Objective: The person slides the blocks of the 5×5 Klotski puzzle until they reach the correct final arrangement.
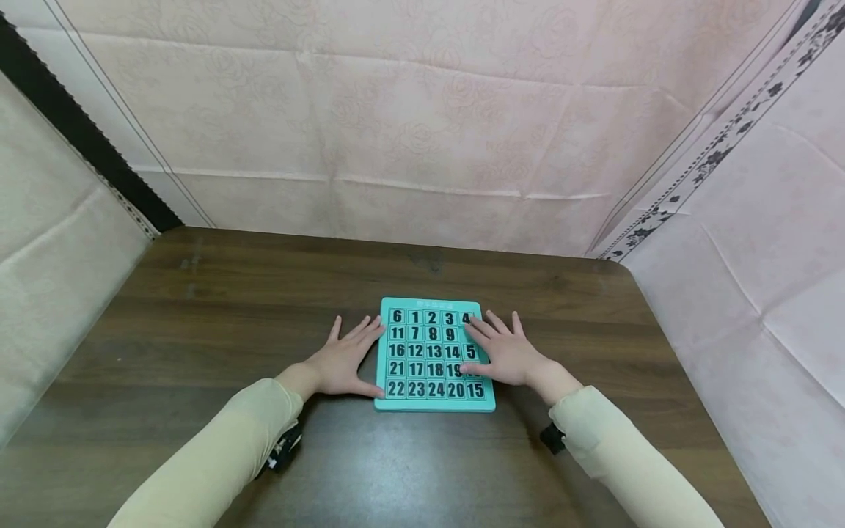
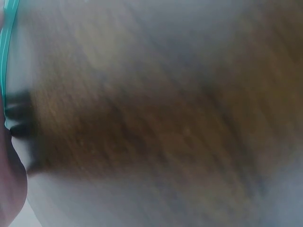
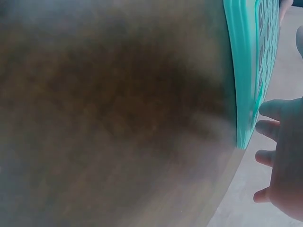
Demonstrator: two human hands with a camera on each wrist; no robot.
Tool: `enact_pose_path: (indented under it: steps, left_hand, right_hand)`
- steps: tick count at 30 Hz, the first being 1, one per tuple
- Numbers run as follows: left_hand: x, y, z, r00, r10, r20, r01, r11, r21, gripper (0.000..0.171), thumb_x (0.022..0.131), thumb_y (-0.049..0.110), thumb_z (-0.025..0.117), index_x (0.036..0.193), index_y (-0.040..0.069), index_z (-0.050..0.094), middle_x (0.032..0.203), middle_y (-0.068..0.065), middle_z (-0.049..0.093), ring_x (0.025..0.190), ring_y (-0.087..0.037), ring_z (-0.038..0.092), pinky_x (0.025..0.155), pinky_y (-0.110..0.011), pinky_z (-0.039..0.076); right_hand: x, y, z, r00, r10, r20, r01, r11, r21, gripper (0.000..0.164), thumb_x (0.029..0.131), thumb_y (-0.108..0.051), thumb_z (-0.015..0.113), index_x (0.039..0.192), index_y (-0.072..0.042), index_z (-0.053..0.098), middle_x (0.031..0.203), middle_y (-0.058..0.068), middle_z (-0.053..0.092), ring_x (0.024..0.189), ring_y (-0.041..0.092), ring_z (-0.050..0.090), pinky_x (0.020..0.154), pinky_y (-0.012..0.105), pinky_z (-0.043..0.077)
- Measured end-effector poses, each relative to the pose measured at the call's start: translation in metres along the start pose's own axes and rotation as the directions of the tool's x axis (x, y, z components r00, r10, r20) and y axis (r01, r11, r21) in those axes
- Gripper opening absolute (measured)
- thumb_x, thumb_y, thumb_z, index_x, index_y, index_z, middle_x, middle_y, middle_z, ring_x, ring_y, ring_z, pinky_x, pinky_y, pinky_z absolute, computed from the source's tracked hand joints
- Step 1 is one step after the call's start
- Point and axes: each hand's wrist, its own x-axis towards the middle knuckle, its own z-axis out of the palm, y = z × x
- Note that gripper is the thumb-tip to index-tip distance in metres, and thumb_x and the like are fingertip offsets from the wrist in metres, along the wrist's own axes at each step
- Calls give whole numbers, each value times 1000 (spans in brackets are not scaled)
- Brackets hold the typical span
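A turquoise sliding number puzzle (image 1: 433, 350) with black-numbered tiles lies flat on the brown wooden table (image 1: 264, 308). My left hand (image 1: 337, 363) lies along its left side with fingers spread, the thumb at the lower left edge and the index fingertip near the upper left edge. From the right, my right hand (image 1: 508, 356) reaches over the board. Its index and middle fingertips are by the tile 4, its thumb by the tile 19, and the other fingers extend past the top right. The right hand covers some right-hand tiles. In the right wrist view the fingers (image 3: 272, 127) look straight beside the puzzle's edge (image 3: 241, 71).
Pale patterned cloth (image 1: 429, 110) hangs behind the table's far edge, with more cloth (image 1: 759, 293) on the right and left sides. A black strip (image 1: 86, 132) runs down the left corner. Dark wrist cameras (image 1: 284, 447) sit under both sleeves.
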Motion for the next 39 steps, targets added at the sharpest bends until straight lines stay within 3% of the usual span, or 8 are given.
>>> enact_pose_path:
  steps: [17, 39]
  left_hand:
    - [0, 0, -1, 1000, -13, 6, 13, 1000, 7, 113, 68, 78, 57, 151, 13, 15, 159, -4, 8, 147, -25, 7, 110, -62, -7]
    - [2, 0, 2, 1000, -14, 14, 14, 1000, 13, 114, 68, 79, 56, 151, 14, 14, 159, -4, 8, 147, -25, 6, 110, -62, -8]
  right_hand:
    - [-37, -8, 14, 997, -80, 12, 79, 997, 5, 83, 84, -67, 49, 147, -15, 32, 154, 7, 27, 143, 35, 19, 109, 66, 2]
    - [-20, -3, 6, 999, -34, 27, 35, 999, -11, 85, 85, -66, 47, 149, -13, 27, 156, 8, 23, 144, 36, 15, 109, 67, 0]
